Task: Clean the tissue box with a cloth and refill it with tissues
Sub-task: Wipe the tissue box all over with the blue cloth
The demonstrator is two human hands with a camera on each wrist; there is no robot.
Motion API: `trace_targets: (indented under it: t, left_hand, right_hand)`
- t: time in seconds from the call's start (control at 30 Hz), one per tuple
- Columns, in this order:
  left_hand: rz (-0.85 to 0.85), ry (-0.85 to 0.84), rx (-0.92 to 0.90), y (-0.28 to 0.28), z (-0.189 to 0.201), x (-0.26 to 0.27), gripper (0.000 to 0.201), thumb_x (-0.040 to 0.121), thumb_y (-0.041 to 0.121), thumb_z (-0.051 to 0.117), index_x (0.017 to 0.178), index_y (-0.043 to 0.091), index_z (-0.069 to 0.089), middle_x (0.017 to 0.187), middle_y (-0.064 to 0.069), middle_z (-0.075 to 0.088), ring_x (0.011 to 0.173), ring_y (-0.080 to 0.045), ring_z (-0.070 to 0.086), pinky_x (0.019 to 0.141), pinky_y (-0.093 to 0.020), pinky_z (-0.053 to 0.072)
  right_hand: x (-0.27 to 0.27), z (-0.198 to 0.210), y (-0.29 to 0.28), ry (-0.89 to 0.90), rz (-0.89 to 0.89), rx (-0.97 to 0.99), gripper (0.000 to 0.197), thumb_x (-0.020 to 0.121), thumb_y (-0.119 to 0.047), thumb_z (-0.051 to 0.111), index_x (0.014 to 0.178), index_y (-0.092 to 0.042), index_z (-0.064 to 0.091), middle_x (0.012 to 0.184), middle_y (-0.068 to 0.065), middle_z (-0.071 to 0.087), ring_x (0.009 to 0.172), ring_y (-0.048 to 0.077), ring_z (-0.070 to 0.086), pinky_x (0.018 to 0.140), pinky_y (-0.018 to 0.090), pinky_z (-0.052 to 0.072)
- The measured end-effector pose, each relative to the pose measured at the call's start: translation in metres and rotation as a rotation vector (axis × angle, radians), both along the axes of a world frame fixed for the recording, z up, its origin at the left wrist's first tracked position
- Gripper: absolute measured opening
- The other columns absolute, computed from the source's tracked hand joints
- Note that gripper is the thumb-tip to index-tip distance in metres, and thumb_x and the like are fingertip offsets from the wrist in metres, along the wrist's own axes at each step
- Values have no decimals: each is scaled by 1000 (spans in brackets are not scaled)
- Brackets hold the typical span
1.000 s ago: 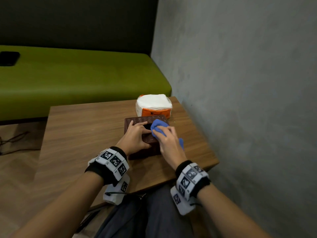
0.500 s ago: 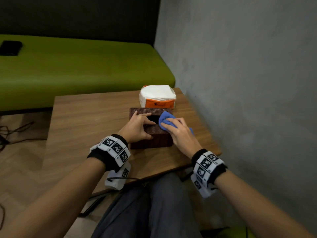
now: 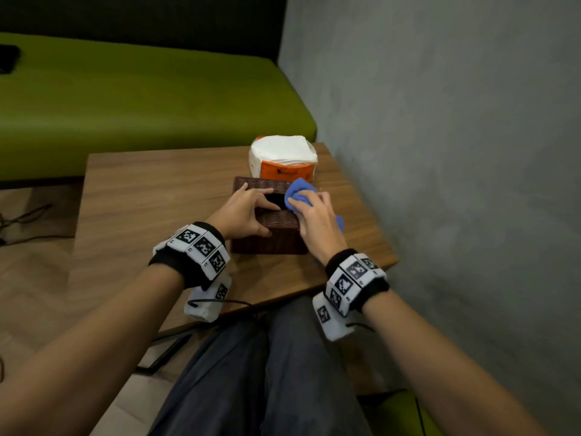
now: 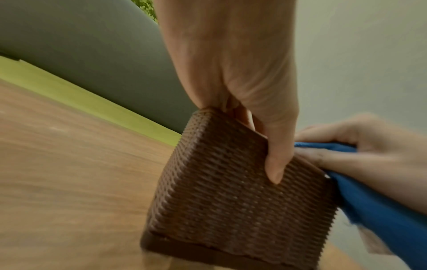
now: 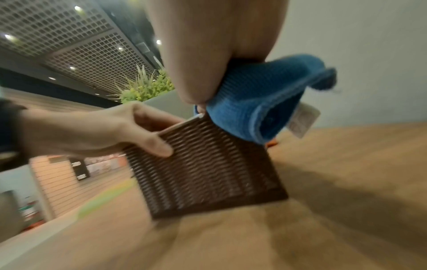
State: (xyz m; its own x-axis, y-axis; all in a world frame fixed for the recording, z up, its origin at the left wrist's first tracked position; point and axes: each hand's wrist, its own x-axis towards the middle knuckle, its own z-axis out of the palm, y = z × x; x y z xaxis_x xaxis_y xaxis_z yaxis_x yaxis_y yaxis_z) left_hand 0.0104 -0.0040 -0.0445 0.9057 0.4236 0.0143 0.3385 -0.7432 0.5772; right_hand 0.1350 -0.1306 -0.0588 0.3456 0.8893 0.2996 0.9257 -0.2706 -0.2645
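A dark brown woven tissue box (image 3: pixel 276 239) (image 4: pixel 231 197) (image 5: pixel 208 169) stands on the wooden table (image 3: pixel 157 199), its top slot showing dark. My left hand (image 3: pixel 243 212) (image 4: pixel 242 91) grips the box from above, fingers on its top and thumb down the near side. My right hand (image 3: pixel 314 221) (image 5: pixel 208 54) holds a bunched blue cloth (image 3: pixel 297 190) (image 4: pixel 369 210) (image 5: pixel 265 102) against the right part of the box top; part of the cloth hangs over the right side. A white tissue pack with an orange band (image 3: pixel 284 158) sits just behind the box.
A grey wall (image 3: pixel 440 152) runs close along the table's right edge. A green bench (image 3: pixel 141 105) stands behind the table, with a dark flat object (image 3: pixel 8 59) at its far left. My knees are under the table's near edge, and cables lie on the floor at left.
The right hand with the cloth has slid slightly forward and right along the box top. The left hand keeps its grip on the box. The head view has shifted.
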Motion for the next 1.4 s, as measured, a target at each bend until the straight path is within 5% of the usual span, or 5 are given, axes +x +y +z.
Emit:
trace_targets:
  t: [0.27, 0.63, 0.93, 1.13, 1.4]
  left_hand:
    - [-43, 372, 98, -21, 21, 19, 70, 75, 41, 66, 134, 13, 40, 149, -10, 32, 146, -24, 8, 114, -59, 5]
    - [203, 57, 200, -53, -15, 23, 71, 66, 72, 56, 121, 28, 58, 122, -5, 62, 145, -22, 14, 110, -65, -3]
    - [84, 26, 139, -21, -14, 13, 54, 51, 75, 50, 60, 22, 56, 97, 4, 67, 139, -11, 30, 114, -59, -2]
    - [-97, 43, 190, -11, -16, 13, 68, 50, 82, 42, 65, 19, 63, 100, 5, 62, 140, -11, 27, 114, -56, -3]
    - [39, 299, 138, -57, 4, 26, 93, 70, 65, 57, 136, 3, 34, 138, -12, 45, 135, -27, 30, 110, -65, -6]
  right_hand:
    - [8, 12, -8, 61, -45, 183, 29, 89, 1, 52, 115, -3, 63, 116, 17, 61, 102, 34, 50, 92, 39, 44]
    - [16, -4, -40, -94, 167, 24, 39, 76, 6, 62, 113, -6, 64, 118, 13, 62, 102, 25, 44, 89, 36, 45]
    - [12, -6, -57, -85, 241, 29, 37, 83, -4, 42, 113, -6, 63, 115, 15, 62, 99, 25, 42, 90, 29, 37]
    - [23, 8, -28, 13, 89, -28, 32, 87, 3, 55, 117, -5, 62, 119, 14, 60, 99, 31, 50, 91, 43, 46]
    - [1, -1, -24, -15, -90, -2, 41, 83, 7, 52, 122, -6, 58, 122, 17, 56, 102, 34, 48, 89, 46, 46]
